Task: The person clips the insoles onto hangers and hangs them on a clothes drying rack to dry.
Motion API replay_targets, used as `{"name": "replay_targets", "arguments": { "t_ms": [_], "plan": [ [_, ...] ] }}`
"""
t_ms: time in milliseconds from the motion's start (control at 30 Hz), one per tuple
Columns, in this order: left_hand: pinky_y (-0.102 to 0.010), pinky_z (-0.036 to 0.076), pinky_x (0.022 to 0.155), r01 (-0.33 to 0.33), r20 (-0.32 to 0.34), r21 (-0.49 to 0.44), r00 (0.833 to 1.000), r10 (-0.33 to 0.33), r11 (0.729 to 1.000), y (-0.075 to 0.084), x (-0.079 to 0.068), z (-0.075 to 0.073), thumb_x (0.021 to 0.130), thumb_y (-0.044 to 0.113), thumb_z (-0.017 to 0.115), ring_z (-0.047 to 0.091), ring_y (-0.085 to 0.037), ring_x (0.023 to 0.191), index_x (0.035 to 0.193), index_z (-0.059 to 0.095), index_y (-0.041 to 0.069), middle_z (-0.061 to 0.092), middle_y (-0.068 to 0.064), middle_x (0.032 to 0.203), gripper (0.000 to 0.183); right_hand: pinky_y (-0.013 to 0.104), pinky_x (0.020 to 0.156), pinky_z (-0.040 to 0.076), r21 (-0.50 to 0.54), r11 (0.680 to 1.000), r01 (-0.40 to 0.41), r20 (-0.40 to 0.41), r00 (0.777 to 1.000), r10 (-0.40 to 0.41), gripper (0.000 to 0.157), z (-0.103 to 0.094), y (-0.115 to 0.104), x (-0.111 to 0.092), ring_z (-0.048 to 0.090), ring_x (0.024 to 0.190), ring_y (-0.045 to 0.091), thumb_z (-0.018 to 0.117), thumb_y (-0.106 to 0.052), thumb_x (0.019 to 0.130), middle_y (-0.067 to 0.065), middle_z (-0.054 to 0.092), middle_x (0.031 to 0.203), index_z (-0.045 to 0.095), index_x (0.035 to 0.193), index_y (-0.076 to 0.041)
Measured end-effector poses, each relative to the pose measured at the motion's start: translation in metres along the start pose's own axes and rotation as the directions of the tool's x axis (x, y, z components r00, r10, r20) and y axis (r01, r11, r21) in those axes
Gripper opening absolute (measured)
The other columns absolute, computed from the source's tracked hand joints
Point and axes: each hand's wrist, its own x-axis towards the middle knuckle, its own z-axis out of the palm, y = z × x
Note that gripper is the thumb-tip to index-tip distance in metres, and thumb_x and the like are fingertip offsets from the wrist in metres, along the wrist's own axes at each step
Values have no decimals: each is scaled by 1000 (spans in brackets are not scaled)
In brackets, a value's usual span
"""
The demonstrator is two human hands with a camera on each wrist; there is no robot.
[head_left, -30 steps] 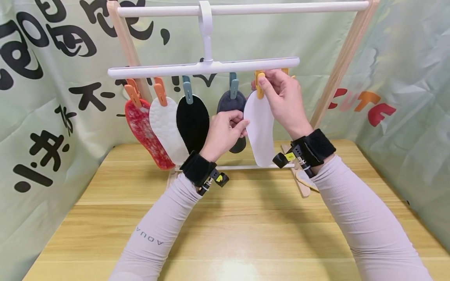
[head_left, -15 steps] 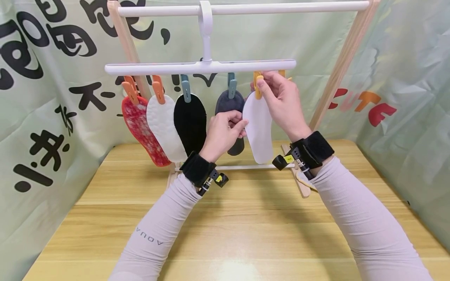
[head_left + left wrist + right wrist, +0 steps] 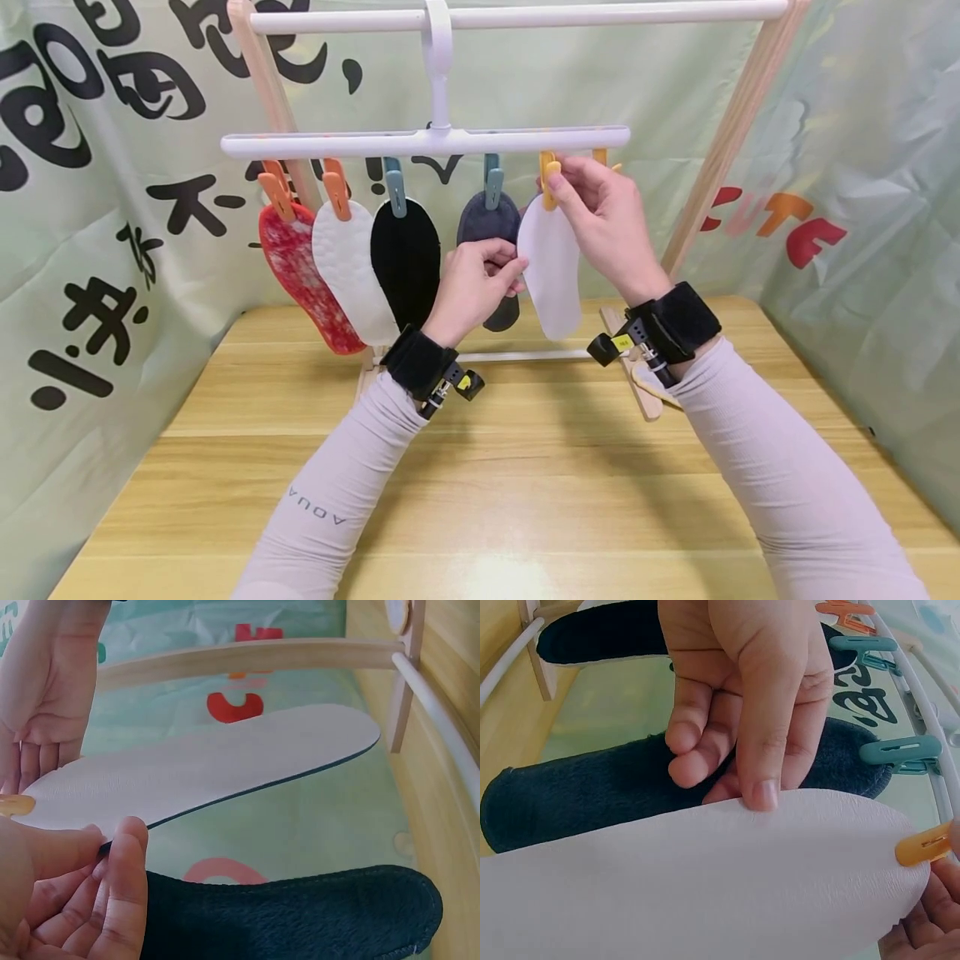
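In the head view, a white insole [image 3: 553, 271] hangs at the right of a row, and its dark underside shows along the edge in the left wrist view. My left hand [image 3: 472, 287] pinches the insole's left edge between thumb and fingers. At its top end sits a yellow clothespin [image 3: 551, 185], which my right hand [image 3: 609, 221] pinches. The clothespin's tip overlaps the insole, as the right wrist view shows. Just left of it hangs a dark grey insole [image 3: 489, 217] from a blue-green clothespin [image 3: 492, 185], partly hidden behind my left hand.
The white hanger [image 3: 330, 145] hooks over a rack's top rod [image 3: 615, 14]. Farther left hang a black insole [image 3: 405, 258], a white textured insole [image 3: 348, 267] and a red insole [image 3: 307, 279]. Another insole [image 3: 654, 385] lies by the rack's right foot [image 3: 633, 400].
The hanger and its hanging insoles have shifted slightly left and up. The white insole's lower end has risen a little. Both hands keep their grips.
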Motion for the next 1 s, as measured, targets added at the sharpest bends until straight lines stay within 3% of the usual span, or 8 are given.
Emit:
{"name": "replay_targets", "arguments": {
  "t_ms": [233, 467, 833, 1000],
  "plan": [
    [-25, 64, 68, 11, 1, 11, 1000, -11, 1000, -3, 0, 3, 101, 11, 76, 77, -16, 69, 105, 78, 0, 79, -14, 93, 12, 24, 106, 56, -6, 1000, -8, 5, 1000, 8, 34, -9, 5, -4, 74, 118, 10, 64, -21, 109, 18, 76, 130, 70, 137, -1],
    [-25, 63, 68, 17, 3, 30, 1000, -17, 999, -6, -2, 6, 101, 12, 75, 77, -15, 69, 105, 80, 3, 80, -15, 94, 10, 25, 109, 54, -33, 998, -46, 21, 999, 47, 39, -19, 10, -10, 72, 125, 14, 64, -24, 109, 17, 72, 139, 67, 144, -5],
    [-25, 64, 69, 21, 28, 35, 999, -22, 999, -9, -6, 11, 102, 12, 75, 77, -15, 70, 106, 80, 3, 81, -16, 99, 11, 23, 108, 55, -96, 992, -77, 30, 996, 80, 39, -33, 19, -22, 72, 120, 13, 65, -25, 109, 17, 73, 138, 67, 144, -7],
    [-25, 63, 68, 25, 35, 40, 999, -27, 999, -12, -9, 13, 102, 13, 75, 77, -15, 69, 104, 80, 3, 82, -17, 97, 11, 25, 110, 54, -96, 991, -91, 42, 995, 95, 40, -37, 23, -27, 71, 127, 16, 65, -26, 109, 17, 72, 141, 67, 144, -6]
  ]
}}
